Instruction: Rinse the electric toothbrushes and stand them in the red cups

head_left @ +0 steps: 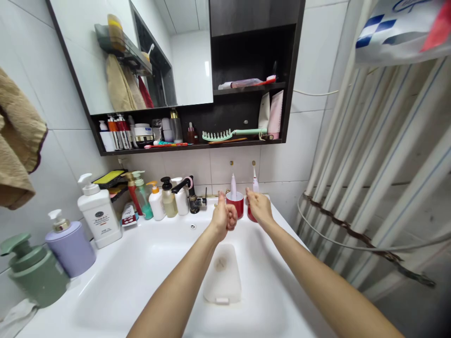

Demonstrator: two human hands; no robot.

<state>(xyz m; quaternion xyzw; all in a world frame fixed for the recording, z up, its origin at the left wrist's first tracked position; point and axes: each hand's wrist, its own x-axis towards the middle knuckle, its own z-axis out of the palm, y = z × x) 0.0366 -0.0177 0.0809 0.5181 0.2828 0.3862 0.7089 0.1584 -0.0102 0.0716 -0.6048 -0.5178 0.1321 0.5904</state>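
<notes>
My left hand (pixel 224 217) is above the white sink, thumb up and fingers curled in, with nothing visible in it. Just beyond it and to its right, a red cup (pixel 240 206) stands on the sink's back rim, holding a pale pink electric toothbrush (pixel 233 187). My right hand (pixel 260 205) overlaps a second red cup (pixel 251 215), from which another electric toothbrush (pixel 255 183) sticks up. The back of that hand hides most of its fingers, so I cannot tell whether it grips the cup.
A black faucet (pixel 192 196) rises behind the sink (pixel 141 272), beside several pump bottles. A translucent tray (pixel 222 277) lies in the basin. Overhead hangs a dark mirror cabinet (pixel 253 51) with a green hairbrush (pixel 218 136). White pipes (pixel 366 188) line the right side.
</notes>
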